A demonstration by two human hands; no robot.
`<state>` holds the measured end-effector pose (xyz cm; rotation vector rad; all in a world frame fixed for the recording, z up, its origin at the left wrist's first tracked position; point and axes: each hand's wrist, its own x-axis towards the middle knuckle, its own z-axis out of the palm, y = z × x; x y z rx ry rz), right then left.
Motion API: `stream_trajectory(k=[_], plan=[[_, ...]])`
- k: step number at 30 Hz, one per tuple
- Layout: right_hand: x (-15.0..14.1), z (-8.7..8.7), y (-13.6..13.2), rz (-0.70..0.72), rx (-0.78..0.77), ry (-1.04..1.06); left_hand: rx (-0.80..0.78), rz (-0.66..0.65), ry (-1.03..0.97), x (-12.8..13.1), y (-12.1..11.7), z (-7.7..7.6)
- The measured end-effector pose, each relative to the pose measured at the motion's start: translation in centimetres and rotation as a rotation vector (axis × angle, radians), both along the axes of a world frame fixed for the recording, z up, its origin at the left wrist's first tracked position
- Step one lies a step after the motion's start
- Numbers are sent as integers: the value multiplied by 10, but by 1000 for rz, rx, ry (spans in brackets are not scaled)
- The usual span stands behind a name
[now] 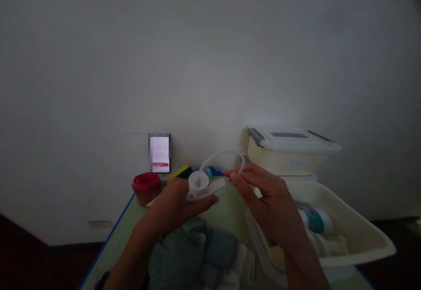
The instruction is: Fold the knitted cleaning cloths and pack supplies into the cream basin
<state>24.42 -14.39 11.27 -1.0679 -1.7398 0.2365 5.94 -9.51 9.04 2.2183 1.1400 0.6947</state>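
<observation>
My left hand [179, 204] is closed around a small white roll of tape or ribbon [198, 184], held up above a pale green table [115, 242]. A white strip [223, 155] arcs from the roll across to my right hand [263, 193], whose thumb and fingers pinch the strip's far end. Both hands hover over a grey-blue knitted cloth [194, 250] lying on the table.
A cream tub [362, 233] with a bottle [314, 220] and cloths sits at the right, a lidded white box [292, 147] behind it. A red spool in a woven holder [147, 188], a phone [159, 153] and a yellow-black object [179, 172] stand by the wall.
</observation>
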Motion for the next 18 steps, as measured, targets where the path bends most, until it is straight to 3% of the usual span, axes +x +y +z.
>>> stream_trajectory(k=[4, 8, 10, 15, 18], plan=[[-1, -6, 3, -25, -31, 163, -66, -5, -2, -2, -3, 0], [1, -11, 4, 70, -112, 365, -45, -70, 4, -2, -3, 0], [2, -10, 3, 82, -117, 390, -37, -80, 12, -1, -3, 0], [0, -6, -1, -59, -45, 435, -3, -86, 41, 0, -2, 2], [-5, -5, -4, -46, -52, 422, -31, -96, 18, -1, -1, 2]])
